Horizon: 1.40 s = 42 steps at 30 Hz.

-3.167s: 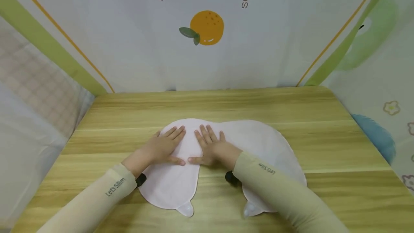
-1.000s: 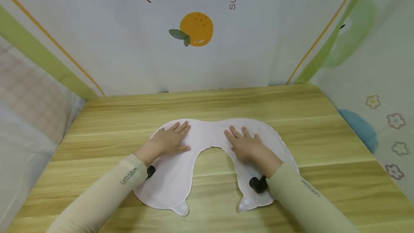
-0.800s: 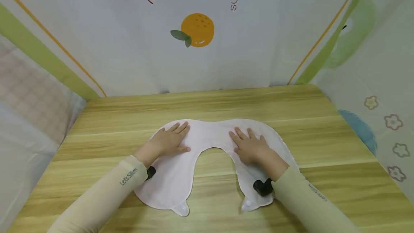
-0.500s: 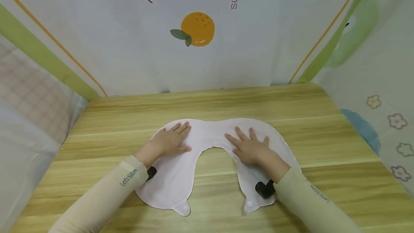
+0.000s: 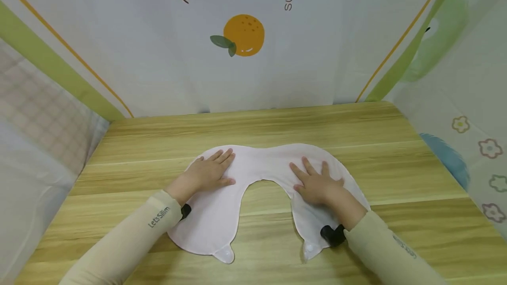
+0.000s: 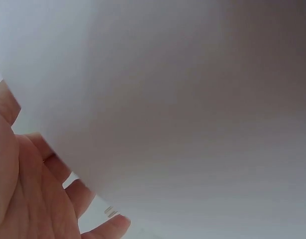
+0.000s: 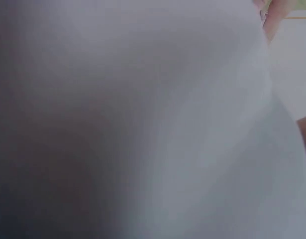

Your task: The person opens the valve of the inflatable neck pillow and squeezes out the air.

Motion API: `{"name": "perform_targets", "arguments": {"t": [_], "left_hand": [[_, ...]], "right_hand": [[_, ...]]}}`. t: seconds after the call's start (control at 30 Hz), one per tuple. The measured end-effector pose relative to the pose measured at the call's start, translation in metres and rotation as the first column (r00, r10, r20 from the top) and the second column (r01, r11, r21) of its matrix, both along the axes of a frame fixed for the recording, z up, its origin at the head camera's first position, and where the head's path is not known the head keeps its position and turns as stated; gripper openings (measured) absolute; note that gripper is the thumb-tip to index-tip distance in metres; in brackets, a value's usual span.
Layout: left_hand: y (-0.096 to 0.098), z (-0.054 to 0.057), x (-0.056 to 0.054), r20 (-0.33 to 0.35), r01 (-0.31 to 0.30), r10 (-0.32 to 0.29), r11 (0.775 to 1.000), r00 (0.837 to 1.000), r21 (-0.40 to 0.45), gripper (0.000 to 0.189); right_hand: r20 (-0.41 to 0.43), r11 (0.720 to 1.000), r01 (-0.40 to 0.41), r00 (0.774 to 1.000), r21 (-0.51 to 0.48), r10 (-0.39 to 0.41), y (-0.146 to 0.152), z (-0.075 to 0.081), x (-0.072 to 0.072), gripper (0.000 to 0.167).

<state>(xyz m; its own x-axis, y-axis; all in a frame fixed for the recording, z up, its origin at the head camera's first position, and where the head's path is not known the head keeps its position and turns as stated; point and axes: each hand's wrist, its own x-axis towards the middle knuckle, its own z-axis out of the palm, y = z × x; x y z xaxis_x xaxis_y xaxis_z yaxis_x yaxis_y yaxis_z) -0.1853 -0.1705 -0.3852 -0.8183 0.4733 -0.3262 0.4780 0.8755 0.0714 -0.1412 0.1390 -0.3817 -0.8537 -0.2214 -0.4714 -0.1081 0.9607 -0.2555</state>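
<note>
A pale pink U-shaped cloth (image 5: 261, 164), like a bib, lies flat on the table, its rounded bend away from me. Each end narrows to a small tab with a snap, the left tab (image 5: 224, 254) and the right tab (image 5: 312, 250). My left hand (image 5: 207, 175) rests on the upper left of the cloth, fingers straight and thumb out. On the right arm of the cloth lies my right hand (image 5: 318, 184), fingers spread. The wrist views are filled by blurred pale cloth (image 6: 167, 124), with parts of the left hand (image 6: 38, 194) at one edge.
The wood-grain table (image 5: 253, 126) reaches back to a white curtain (image 5: 309, 65) printed with an orange. A black wrist camera (image 5: 332, 235) sits beneath my right wrist, close over the cloth. Patterned fabric (image 5: 475, 153) hangs along the right side.
My right hand has slid from beside the left hand out to the right across the cloth, its fingers now more spread. The U-shaped opening is uncovered. The left hand stays nearly in place.
</note>
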Motion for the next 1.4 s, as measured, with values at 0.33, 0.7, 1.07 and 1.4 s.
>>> {"name": "perform_targets", "arguments": {"t": [0.33,0.7,1.07,1.4], "left_hand": [[-0.006,0.005,0.000,-0.007,-0.015,0.015,1.000,1.000,-0.007,0.080],[-0.014,0.006,0.005,0.009,-0.021,0.020,0.999,1.000,0.031,0.082],[-0.016,0.015,0.009,-0.090,0.141,-0.128,0.978,0.988,0.154,0.069],[-0.013,0.006,0.000,0.048,0.079,-0.085,0.990,0.995,0.114,0.068]], "right_hand": [[0.010,0.999,0.018,1.000,-0.035,-0.018,0.001,0.003,0.000,0.061],[-0.084,0.993,-0.105,0.991,-0.056,0.100,0.020,0.016,0.006,0.059],[-0.367,0.871,-0.421,0.875,-0.254,0.316,0.052,0.008,-0.025,0.058],[-0.292,0.780,-0.561,0.822,-0.276,0.488,0.042,-0.015,-0.039,0.062]]}}
